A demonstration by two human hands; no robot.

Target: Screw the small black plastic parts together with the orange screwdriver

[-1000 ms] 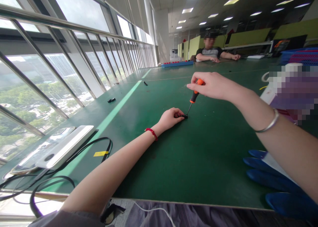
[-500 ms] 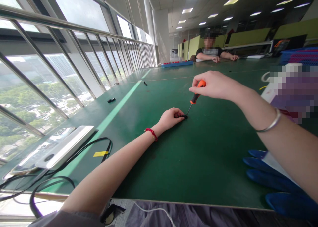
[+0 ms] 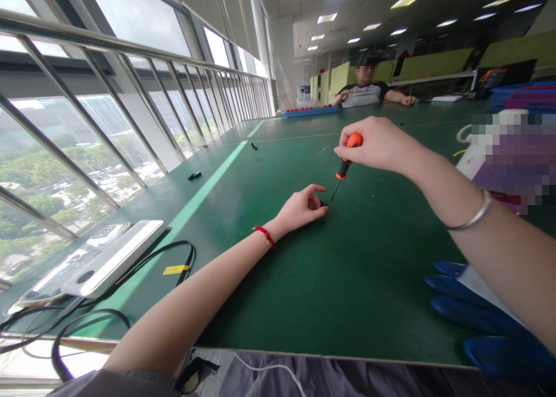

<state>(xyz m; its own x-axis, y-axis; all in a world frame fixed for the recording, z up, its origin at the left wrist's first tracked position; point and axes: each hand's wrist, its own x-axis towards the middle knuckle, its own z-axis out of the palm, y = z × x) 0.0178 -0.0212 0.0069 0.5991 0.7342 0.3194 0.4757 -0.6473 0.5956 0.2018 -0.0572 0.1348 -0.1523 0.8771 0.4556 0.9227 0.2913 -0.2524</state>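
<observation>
My right hand (image 3: 369,145) grips an orange and black screwdriver (image 3: 344,168) by its handle, with the shaft slanting down to the left. The tip hangs just right of a small black part (image 3: 323,203) and looks apart from it. Around that part lies my left hand (image 3: 304,207), resting on the green table (image 3: 356,269). Its index finger is lifted and its thumb stretched out, with a gap between them. The far end of the black part shows in the gap; the rest is hidden by the fingers.
Two small black pieces (image 3: 194,176) (image 3: 254,146) lie farther left. A white power bank (image 3: 115,258) with black cables is at the near left, a blue glove (image 3: 478,304) at the near right. Across the table sits a person (image 3: 362,93) beside a blue tray (image 3: 310,112).
The screwdriver has lifted slightly and moved right, off the black part. My left fingers have spread from their pinch. The person across has drawn one hand back toward the body.
</observation>
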